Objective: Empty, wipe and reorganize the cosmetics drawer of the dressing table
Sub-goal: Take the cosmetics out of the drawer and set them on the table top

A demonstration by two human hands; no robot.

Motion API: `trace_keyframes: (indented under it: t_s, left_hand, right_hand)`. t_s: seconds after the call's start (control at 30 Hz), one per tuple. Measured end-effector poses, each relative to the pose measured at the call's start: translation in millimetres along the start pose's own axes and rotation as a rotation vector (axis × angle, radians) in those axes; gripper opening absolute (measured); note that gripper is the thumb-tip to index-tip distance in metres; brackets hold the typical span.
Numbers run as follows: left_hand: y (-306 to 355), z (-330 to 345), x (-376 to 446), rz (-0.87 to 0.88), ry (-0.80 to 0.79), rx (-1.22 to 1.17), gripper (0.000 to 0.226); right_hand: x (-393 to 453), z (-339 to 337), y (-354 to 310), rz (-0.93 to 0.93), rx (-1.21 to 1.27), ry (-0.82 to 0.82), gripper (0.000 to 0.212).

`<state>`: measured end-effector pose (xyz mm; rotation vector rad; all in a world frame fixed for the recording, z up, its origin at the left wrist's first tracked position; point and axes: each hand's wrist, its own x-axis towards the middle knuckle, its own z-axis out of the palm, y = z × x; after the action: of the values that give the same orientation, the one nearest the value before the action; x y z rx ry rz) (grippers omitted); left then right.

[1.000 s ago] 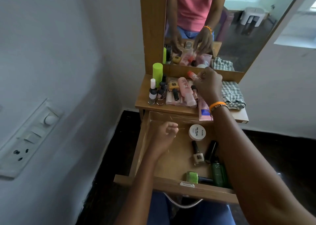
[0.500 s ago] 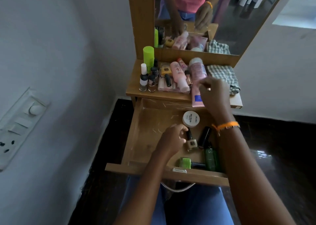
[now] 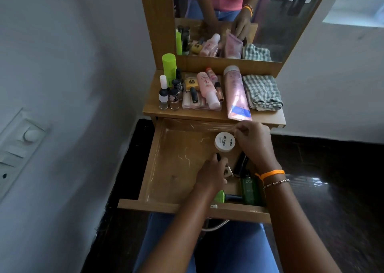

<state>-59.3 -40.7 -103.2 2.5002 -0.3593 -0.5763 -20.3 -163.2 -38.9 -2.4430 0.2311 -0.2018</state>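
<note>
We are reaching both hands into the open wooden drawer (image 3: 172,169): our left hand (image 3: 212,174) is curling its fingers round the small beige nail polish bottle with a black cap (image 3: 227,171), while our right hand (image 3: 252,143) is hovering clenched with nothing visible in it, just beside the round white nail polish remover jar (image 3: 224,142). The drawer is standing pulled out under the wooden bench (image 3: 268,117), still holding the jar, a dark green bottle (image 3: 248,187), a bright green-capped item (image 3: 219,197) and a black tube (image 3: 241,164) along its right side. Most cosmetics are already lying on the bench: a long pink tube (image 3: 235,92), a checked green cloth (image 3: 261,92), a pink bottle (image 3: 206,90), a tall lime-green cylinder (image 3: 169,67) and small upright polish bottles (image 3: 166,95).

We are judging the emptying as unfinished. The bench is getting crowded, so setting the beige bottle among the upright ones could be knocking them over. Our right wrist is passing close over the white jar and could be nudging it.
</note>
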Motion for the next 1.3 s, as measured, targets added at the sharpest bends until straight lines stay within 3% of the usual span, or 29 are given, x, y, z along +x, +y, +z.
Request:
trace_keyframes:
  t_s: [0.17,0.3,0.47,0.63,0.77,1.1,1.3]
  left_hand:
    - [-5,-6,-3,-0.087,0.041,-0.037,0.037]
    - [-12,-10,-7,-0.152,0.095,-0.013,0.044]
    - [-20,-12,-8,-0.249,0.082,-0.096,0.041]
    - [-22,-16,-10,-0.299,0.127,-0.167,0.036]
    - [-26,-30,-20,-0.311,0.247,-0.269,0.021]
    - [-76,-126,-45,-0.278,0.659,-0.368,0.037]
    - [-90,-169,1,-0.248,0.682,-0.280,0.045]
  right_hand:
    - [-3,13,-5,0.007,-0.264,-0.418,0.034]
    - [1,46,7,-0.024,-0.318,-0.553,0.058]
    - [-8,63,9,-0.060,-0.455,-0.395,0.055]
    - [-14,58,12,-0.053,-0.433,-0.530,0.052]
    - [-27,47,2,-0.049,-0.296,-0.498,0.057]
    - [-56,31,-52,-0.254,-0.115,-0.402,0.062]
    - [-58,23,-76,-0.383,-0.082,-0.342,0.066]
